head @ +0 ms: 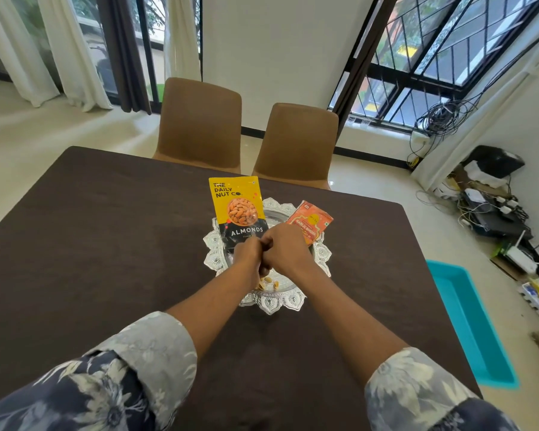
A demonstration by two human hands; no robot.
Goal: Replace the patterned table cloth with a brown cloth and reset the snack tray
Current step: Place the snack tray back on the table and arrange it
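One silver snack tray (271, 306) with a scalloped rim sits in the middle of the bench, on the single brown cloth (106, 244) that covers the whole top. Two packets lean on the tray's far side: a yellow-and-black almonds packet (237, 209) on the left and a smaller orange packet (310, 223) on the right. A few loose nuts (266, 282) lie in the tray's near part; about three show.

Both hands hover over the tray's centre, knuckles touching. The left hand (246, 253) and the right hand (285, 248) are each curled into a fist, backs up. Whether either grips anything cannot be told, as the fingers hide it. Both forearms reach straight forward, their floral sleeves (156, 343) rolled back.

Two tan chairs (199, 119) stand at the bench's far edge. One teal tub (467, 321) rests on the floor to the right.
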